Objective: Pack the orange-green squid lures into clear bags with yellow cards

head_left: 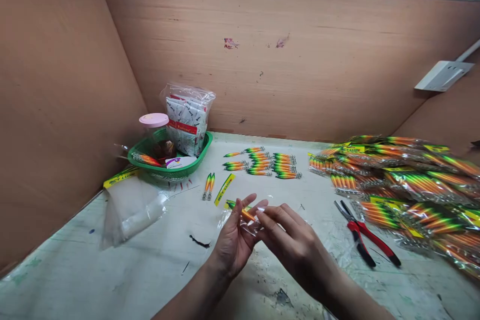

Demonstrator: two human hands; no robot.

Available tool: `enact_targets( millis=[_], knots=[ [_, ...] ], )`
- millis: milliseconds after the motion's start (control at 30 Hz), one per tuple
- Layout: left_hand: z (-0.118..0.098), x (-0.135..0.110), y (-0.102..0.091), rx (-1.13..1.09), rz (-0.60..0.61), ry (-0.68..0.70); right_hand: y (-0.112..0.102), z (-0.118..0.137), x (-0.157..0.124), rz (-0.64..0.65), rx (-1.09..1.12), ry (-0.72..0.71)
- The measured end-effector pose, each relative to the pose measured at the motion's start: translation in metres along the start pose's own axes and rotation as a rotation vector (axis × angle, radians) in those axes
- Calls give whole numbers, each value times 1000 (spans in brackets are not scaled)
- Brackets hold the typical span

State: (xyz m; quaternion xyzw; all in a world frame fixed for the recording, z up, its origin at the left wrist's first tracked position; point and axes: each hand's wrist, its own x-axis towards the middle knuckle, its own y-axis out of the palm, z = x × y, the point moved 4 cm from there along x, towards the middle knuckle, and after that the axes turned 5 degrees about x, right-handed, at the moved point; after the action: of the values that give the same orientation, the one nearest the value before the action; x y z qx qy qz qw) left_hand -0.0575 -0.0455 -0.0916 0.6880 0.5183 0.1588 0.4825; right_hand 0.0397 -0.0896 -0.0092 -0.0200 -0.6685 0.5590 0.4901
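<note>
Over the table's middle, an orange, yellow and green fishing lure (246, 214) lies across the fingers of my left hand (234, 240), with the thumb closed against it. My right hand (294, 237) is closed in a pinch at the lure's lower end, where some clear plastic shows. Exactly what the right fingertips grip is partly hidden. Just beyond my left hand is a yellow header card (224, 190), apparently on a clear bag. Two lures (209, 186) lie side by side left of it, and several more lures (260, 161) sit in rows farther back.
Packed lure bags (412, 185) are heaped on the right. Red-handled pliers (363, 235) lie open before them. At the left are a green basket (172, 172), holding a lidded jar and bagged packets, and empty clear bags (131, 210). Wooden panels (262, 95) enclose the table.
</note>
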Motion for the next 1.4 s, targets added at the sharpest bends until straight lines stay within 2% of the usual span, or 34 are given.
enact_targets(
  millis=[100, 167, 233, 300, 400, 500, 567, 633, 733, 833, 933, 1000, 1067, 1133, 1200, 1267, 1300, 1367, 1400],
  knots=[
    [-5, 2, -1, -41, -15, 27, 7, -2, 14, -29, -10, 6],
    [-14, 3, -2, -88, -38, 46, 12, -3, 27, -22, 110, -24],
    [-31, 4, -6, -145, -84, 97, 17, -11, 42, -15, 316, -11],
    [-57, 4, -12, -184, -128, 218, 27, -27, 57, -40, 435, 130],
    [-104, 0, -26, -220, -175, 472, 63, -54, 75, -9, 411, 347],
    [-133, -5, -40, -260, -238, 641, 119, -60, 84, 203, 435, 313],
    [-140, -6, -45, -264, -266, 678, 151, -56, 83, 311, 428, 294],
    [-140, -5, -47, -238, -289, 680, 173, -51, 80, 366, 390, 307],
    [-136, -5, -45, -182, -302, 668, 188, -47, 77, 393, 331, 343],
    [-135, -5, -44, -177, -288, 658, 189, -49, 76, 397, 313, 370],
    [-133, -3, -46, -190, -298, 639, 175, -57, 73, 375, 336, 383],
    [-130, -1, -46, -193, -307, 603, 149, -64, 67, 338, 362, 385],
    [-124, 2, -44, -198, -308, 541, 107, -70, 57, 292, 390, 381],
    [-115, 4, -39, -195, -282, 462, 54, -73, 47, 229, 415, 372],
    [-104, 5, -31, -176, -228, 384, -2, -68, 39, 111, 498, 302],
    [-92, 5, -23, -154, -158, 309, -39, -53, 36, 196, 548, 139],
    [-86, 5, -19, -147, -120, 269, -49, -43, 35, 270, 548, 65],
    [-75, 5, -13, -141, -54, 194, -54, -27, 33, 393, 512, -46],
    [-69, 5, -11, -140, -26, 161, -51, -22, 32, 412, 475, -67]
  ],
)
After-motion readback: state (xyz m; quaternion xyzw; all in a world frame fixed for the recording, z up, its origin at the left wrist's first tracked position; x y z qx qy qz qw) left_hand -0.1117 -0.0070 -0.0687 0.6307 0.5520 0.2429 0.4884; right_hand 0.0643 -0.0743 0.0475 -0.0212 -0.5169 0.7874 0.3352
